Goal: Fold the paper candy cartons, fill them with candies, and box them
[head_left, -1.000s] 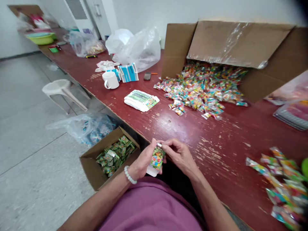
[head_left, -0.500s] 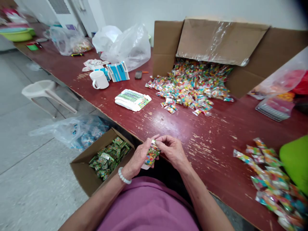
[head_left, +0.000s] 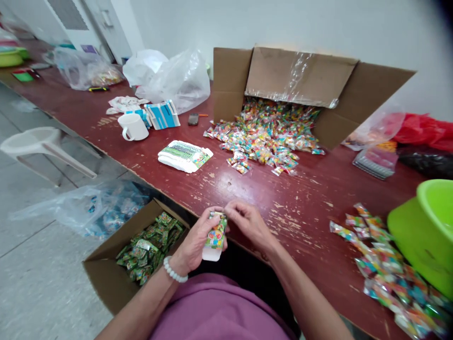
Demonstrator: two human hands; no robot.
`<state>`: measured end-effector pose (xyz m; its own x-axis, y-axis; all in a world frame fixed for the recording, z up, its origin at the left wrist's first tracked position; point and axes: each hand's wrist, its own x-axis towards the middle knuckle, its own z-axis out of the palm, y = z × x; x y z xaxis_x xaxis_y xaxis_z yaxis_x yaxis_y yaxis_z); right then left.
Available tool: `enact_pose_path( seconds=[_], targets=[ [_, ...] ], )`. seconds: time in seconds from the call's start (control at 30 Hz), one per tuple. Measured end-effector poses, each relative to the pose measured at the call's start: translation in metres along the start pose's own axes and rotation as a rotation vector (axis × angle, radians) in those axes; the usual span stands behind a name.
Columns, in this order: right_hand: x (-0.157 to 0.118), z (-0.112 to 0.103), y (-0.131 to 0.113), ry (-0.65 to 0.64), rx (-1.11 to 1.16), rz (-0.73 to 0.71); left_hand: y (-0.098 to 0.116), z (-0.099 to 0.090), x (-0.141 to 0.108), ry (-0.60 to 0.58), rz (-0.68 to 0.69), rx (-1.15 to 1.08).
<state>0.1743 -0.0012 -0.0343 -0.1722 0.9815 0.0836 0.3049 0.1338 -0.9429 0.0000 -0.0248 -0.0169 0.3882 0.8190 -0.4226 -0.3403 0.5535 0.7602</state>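
Note:
My left hand [head_left: 198,238], with a pale bead bracelet at its wrist, is wrapped round a small printed candy box [head_left: 215,233]. The box has a colourful green front, and a white flap sticks out at its lower end. My right hand [head_left: 246,222] is beside the box's top edge with thumb and fingers pinched together; whatever is between them is hidden. To the left, below the table edge, an open carton [head_left: 106,278] contains many small green printed packets [head_left: 148,250]. A stack of flat printed boxes [head_left: 184,156] lies on the table ahead.
Wrapped candies [head_left: 265,137] spill from a tipped cardboard box [head_left: 300,78] on the red table [head_left: 170,189]. More candies [head_left: 385,269] lie by a green basin [head_left: 424,236] at right. A white mug [head_left: 133,127], plastic bags [head_left: 177,80] and a stool [head_left: 35,141] are leftward.
The view has shifted, showing more of the green basin. The candy box is now more upright and its front more exposed. My right hand's fingers have moved off its face to the top edge.

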Motion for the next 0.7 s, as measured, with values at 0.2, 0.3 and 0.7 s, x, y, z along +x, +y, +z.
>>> enact_pose_path(
  seconds=[0.2, 0.3, 0.7],
  targets=[
    [0.105, -0.043, 0.033, 0.353, -0.394, 0.118, 0.028, -0.007, 0.037, 0.164, 0.177, 0.003],
    [0.129, -0.044, 0.047, 0.364, -0.456, 0.156, 0.032, -0.018, 0.053, 0.234, 0.193, 0.011],
    [0.063, -0.042, 0.045, 0.284, -0.187, 0.208, 0.047, -0.058, 0.016, 0.177, 0.088, 0.419]
  ],
)
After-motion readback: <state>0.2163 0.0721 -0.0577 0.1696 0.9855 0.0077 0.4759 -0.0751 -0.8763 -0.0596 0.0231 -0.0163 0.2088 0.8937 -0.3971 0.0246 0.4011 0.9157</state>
